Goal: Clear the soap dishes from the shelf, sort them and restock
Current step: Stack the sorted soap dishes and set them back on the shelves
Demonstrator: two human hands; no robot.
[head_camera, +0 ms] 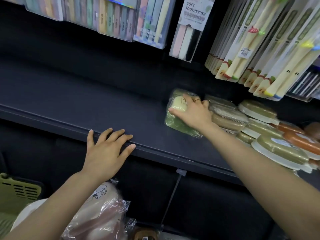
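Observation:
A dark shelf (86,101) runs across the view. My right hand (192,111) lies on a plastic-wrapped green and cream soap dish (174,118) standing at the left end of a row. Its fingers curl over the wrapper's top and left edge. To the right lie several more wrapped soap dishes (228,115), olive, tan and cream, plus orange ones (297,135) at the far right. My left hand (107,149) rests flat with spread fingers on the shelf's front lip and holds nothing.
Packs of toothbrushes (190,28) hang above the shelf, with apple-pattern packs (259,58) at the upper right. Below the shelf sit wrapped pink and cream items (100,205), a green slotted basket (15,191) at the lower left, and a price-tag holder (181,172).

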